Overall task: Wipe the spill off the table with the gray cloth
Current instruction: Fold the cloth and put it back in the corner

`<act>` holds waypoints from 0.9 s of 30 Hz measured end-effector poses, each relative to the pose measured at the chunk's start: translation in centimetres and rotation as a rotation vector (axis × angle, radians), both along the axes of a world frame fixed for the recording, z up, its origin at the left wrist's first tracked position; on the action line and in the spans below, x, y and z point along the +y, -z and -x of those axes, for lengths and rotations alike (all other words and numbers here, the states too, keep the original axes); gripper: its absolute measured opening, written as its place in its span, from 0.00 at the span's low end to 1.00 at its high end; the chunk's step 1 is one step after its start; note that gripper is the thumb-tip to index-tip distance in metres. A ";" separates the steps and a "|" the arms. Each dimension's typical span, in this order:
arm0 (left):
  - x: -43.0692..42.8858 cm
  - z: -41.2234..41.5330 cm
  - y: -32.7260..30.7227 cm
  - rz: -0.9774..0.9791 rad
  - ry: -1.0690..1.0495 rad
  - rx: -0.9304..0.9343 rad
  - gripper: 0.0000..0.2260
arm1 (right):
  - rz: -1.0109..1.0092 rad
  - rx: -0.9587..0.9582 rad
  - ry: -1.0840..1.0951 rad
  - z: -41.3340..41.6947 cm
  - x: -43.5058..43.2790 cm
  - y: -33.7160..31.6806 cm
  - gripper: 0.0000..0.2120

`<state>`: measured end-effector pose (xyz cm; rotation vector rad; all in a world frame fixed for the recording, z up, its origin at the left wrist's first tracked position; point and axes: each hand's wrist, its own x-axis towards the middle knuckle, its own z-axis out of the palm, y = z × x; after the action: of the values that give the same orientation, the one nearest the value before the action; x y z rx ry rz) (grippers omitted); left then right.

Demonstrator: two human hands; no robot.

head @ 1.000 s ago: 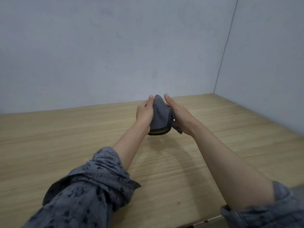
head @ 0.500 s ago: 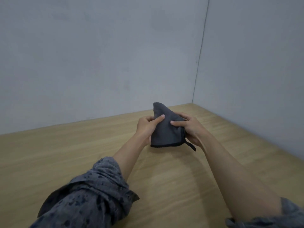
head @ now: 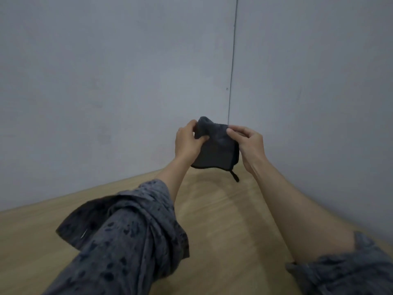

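The gray cloth [head: 215, 147] hangs folded in the air above the far part of the wooden table [head: 223, 220], a dark loop dangling from its lower right corner. My left hand [head: 187, 142] pinches its upper left edge between thumb and fingers. My right hand [head: 248, 143] grips its upper right edge. Both arms are stretched forward, with rolled dark patterned sleeves near the camera. No spill shows on the visible table surface.
Plain grey walls meet in a corner [head: 231, 81] right behind the cloth. The table runs up to both walls.
Both hands have lifted the cloth higher and further toward the wall corner, shifting their grip to its top edge. The view has tilted up and turned, showing less table.
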<state>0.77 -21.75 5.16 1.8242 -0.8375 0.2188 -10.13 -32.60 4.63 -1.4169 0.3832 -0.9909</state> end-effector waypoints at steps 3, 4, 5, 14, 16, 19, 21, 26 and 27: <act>-0.9 -1.1 1.2 -0.061 0.067 -0.005 0.14 | 0.017 -0.004 0.045 -1.2 -2.4 1.0 0.09; -0.8 -1.2 2.2 -0.089 0.104 0.010 0.16 | 0.027 0.014 0.056 -1.3 -2.8 1.8 0.06; -0.5 -1.3 3.2 -0.117 0.138 0.028 0.17 | 0.041 0.047 0.055 -1.1 -2.9 2.7 0.05; 1.9 1.2 8.7 -0.293 0.176 0.061 0.14 | 0.191 0.363 -0.008 0.6 -1.8 7.3 0.08; 1.6 1.7 9.1 -0.350 0.111 0.047 0.17 | 0.276 0.496 0.051 0.6 -1.6 7.8 0.06; 1.0 2.1 9.0 -0.334 -0.012 0.097 0.21 | 0.486 0.793 0.287 0.7 -1.1 8.1 0.14; 0.7 1.8 8.9 -0.333 -0.015 0.117 0.17 | 0.522 0.913 0.308 0.6 -0.7 7.9 0.20; -0.4 1.6 8.9 -0.365 0.009 0.143 0.07 | 0.564 0.981 0.110 -0.3 -1.3 7.1 0.16; -0.7 1.6 8.8 -0.348 0.019 0.148 0.08 | 0.561 0.958 0.105 -0.6 -1.7 7.0 0.15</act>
<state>-0.84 -22.46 -3.65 2.1250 -0.8249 -0.0799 -9.49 -34.31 -2.37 -2.3729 0.9288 -0.4361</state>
